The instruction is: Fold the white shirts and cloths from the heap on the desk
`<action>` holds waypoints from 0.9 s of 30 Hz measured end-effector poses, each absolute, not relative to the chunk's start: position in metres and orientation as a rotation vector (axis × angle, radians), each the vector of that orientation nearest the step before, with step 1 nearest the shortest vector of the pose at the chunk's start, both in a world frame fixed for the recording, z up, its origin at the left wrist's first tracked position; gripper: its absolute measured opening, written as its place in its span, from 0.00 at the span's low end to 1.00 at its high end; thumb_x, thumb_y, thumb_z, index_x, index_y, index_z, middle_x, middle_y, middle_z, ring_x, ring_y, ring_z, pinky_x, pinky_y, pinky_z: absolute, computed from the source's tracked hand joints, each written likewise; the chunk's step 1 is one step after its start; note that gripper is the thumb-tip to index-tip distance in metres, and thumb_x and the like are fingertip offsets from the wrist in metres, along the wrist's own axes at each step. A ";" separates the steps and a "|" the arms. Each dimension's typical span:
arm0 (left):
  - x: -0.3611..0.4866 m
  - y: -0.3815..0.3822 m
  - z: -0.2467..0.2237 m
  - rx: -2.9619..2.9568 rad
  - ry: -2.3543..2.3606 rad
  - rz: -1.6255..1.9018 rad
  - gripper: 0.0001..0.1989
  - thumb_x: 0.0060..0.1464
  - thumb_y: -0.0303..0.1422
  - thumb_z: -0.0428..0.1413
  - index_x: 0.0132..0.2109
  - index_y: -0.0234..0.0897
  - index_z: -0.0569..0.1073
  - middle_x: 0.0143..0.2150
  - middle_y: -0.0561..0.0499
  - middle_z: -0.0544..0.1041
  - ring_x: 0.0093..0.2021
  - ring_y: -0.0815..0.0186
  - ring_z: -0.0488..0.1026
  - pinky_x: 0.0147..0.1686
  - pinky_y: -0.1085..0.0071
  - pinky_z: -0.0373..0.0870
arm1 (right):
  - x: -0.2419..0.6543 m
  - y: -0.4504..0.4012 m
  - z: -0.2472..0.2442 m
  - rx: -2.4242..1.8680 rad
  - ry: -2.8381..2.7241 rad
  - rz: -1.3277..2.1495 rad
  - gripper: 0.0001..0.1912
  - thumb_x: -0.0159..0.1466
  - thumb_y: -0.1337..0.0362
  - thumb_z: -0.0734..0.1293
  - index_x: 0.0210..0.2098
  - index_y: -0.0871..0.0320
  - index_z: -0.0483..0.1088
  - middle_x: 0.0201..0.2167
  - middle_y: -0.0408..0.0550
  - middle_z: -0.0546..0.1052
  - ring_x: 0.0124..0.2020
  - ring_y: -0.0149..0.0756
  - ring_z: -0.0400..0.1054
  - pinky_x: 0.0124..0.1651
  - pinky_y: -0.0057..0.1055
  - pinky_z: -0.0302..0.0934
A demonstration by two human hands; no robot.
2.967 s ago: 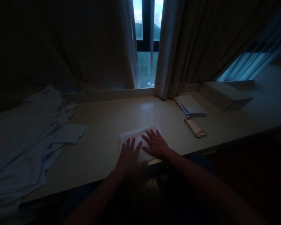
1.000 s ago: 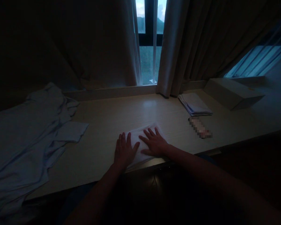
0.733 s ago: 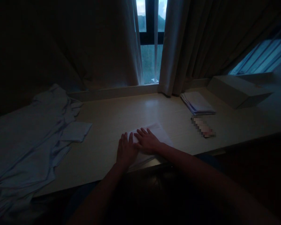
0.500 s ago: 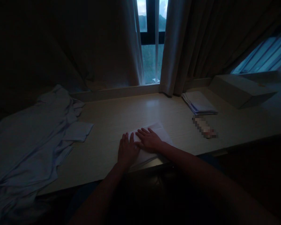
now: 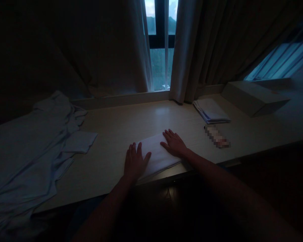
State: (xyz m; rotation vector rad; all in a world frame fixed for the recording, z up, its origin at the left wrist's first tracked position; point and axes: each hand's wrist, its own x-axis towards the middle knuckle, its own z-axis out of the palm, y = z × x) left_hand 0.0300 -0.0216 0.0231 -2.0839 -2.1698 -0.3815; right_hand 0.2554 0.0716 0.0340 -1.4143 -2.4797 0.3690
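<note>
A folded white cloth (image 5: 155, 153) lies flat near the front edge of the pale table (image 5: 111, 141). My left hand (image 5: 135, 161) rests on its left side with the fingers spread and the thumb apart. On the right part of the cloth lies my right hand (image 5: 175, 144), palm down, its fingers stretched out toward the far edge. Neither hand grips anything. The cloth shows between the two hands; its left and right edges are partly hidden under them.
Rumpled light cloths (image 5: 40, 144) are heaped at the left, hanging over the front edge. At the right are a folded cloth stack (image 5: 212, 111), a pixelated object (image 5: 217, 136) and a box (image 5: 256, 97). Curtains (image 5: 184, 50) hang behind.
My right hand has slid to the right across the cloth, away from my left hand, uncovering the middle. My left hand stays on the left side. The view has shifted slightly.
</note>
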 end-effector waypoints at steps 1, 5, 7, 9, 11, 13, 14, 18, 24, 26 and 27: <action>0.030 -0.022 0.023 -2.077 -2.166 -0.384 0.38 0.58 0.53 0.39 0.66 0.29 0.54 0.68 0.34 0.54 0.69 0.51 0.46 0.65 0.53 0.45 | 0.255 0.071 0.034 -1.422 -2.480 0.369 0.38 0.67 0.41 0.47 0.69 0.58 0.45 0.70 0.48 0.44 0.70 0.42 0.30 0.68 0.46 0.32; 0.031 -0.022 0.023 -2.049 -2.168 -0.390 0.39 0.58 0.54 0.38 0.66 0.29 0.54 0.68 0.33 0.55 0.69 0.51 0.48 0.65 0.54 0.46 | 0.254 0.070 0.035 -1.447 -2.476 0.361 0.38 0.67 0.41 0.48 0.68 0.58 0.46 0.70 0.49 0.45 0.70 0.42 0.31 0.68 0.46 0.32; 0.031 -0.022 0.022 -2.056 -2.159 -0.388 0.39 0.58 0.54 0.38 0.66 0.28 0.54 0.67 0.33 0.55 0.69 0.50 0.48 0.65 0.54 0.46 | 0.254 0.068 0.034 -1.452 -2.469 0.345 0.38 0.67 0.42 0.48 0.68 0.58 0.46 0.70 0.50 0.46 0.70 0.42 0.31 0.68 0.46 0.32; 0.030 -0.021 0.020 -2.070 -2.140 -0.386 0.40 0.58 0.54 0.39 0.66 0.27 0.54 0.67 0.32 0.56 0.69 0.50 0.48 0.65 0.54 0.45 | 0.253 0.067 0.034 -1.462 -2.464 0.327 0.37 0.67 0.42 0.48 0.68 0.58 0.47 0.69 0.50 0.47 0.70 0.42 0.32 0.68 0.46 0.31; 0.028 -0.021 0.018 -2.075 -2.135 -0.386 0.40 0.58 0.54 0.39 0.66 0.27 0.54 0.67 0.31 0.56 0.69 0.50 0.47 0.65 0.53 0.45 | 0.252 0.066 0.033 -1.475 -2.464 0.316 0.37 0.67 0.42 0.48 0.68 0.58 0.47 0.69 0.50 0.48 0.70 0.42 0.33 0.68 0.46 0.31; 0.026 -0.022 0.017 -2.083 -2.137 -0.383 0.40 0.58 0.54 0.39 0.66 0.27 0.54 0.67 0.32 0.56 0.69 0.51 0.47 0.65 0.53 0.45 | 0.252 0.065 0.033 -1.484 -2.471 0.320 0.37 0.67 0.42 0.48 0.68 0.58 0.47 0.69 0.50 0.48 0.70 0.42 0.33 0.68 0.46 0.31; 0.024 -0.023 0.016 -2.093 -2.134 -0.381 0.39 0.58 0.54 0.39 0.66 0.28 0.53 0.67 0.32 0.55 0.69 0.51 0.46 0.65 0.53 0.45 | 0.253 0.064 0.034 -1.484 -2.475 0.325 0.37 0.67 0.42 0.48 0.68 0.58 0.47 0.69 0.50 0.47 0.70 0.41 0.33 0.68 0.46 0.31; 0.018 -0.035 0.019 -2.161 -2.091 -0.367 0.37 0.59 0.52 0.39 0.67 0.32 0.52 0.69 0.36 0.52 0.70 0.53 0.44 0.65 0.53 0.45 | 0.256 0.059 0.036 -1.462 -2.488 0.343 0.37 0.67 0.42 0.48 0.68 0.57 0.46 0.70 0.49 0.46 0.70 0.41 0.32 0.68 0.46 0.31; 0.018 -0.063 0.024 -2.242 -1.915 -0.343 0.30 0.61 0.44 0.41 0.67 0.41 0.54 0.71 0.45 0.49 0.71 0.54 0.38 0.66 0.49 0.42 | 0.262 0.044 0.040 -1.438 -2.498 0.365 0.37 0.67 0.42 0.49 0.68 0.57 0.46 0.70 0.49 0.46 0.70 0.41 0.32 0.68 0.46 0.31; 0.017 -0.077 0.020 -2.315 -1.811 -0.328 0.28 0.62 0.41 0.42 0.68 0.44 0.53 0.71 0.47 0.49 0.71 0.55 0.39 0.66 0.48 0.43 | 0.265 0.039 0.041 -1.433 -2.504 0.368 0.37 0.67 0.42 0.50 0.68 0.57 0.46 0.70 0.50 0.46 0.70 0.41 0.32 0.68 0.46 0.32; 0.016 -0.084 0.017 -2.344 -1.775 -0.318 0.28 0.62 0.40 0.42 0.68 0.45 0.52 0.71 0.46 0.49 0.71 0.55 0.40 0.66 0.48 0.44 | 0.266 0.037 0.040 -1.435 -2.502 0.368 0.37 0.67 0.42 0.50 0.68 0.57 0.47 0.70 0.50 0.46 0.70 0.41 0.32 0.68 0.46 0.32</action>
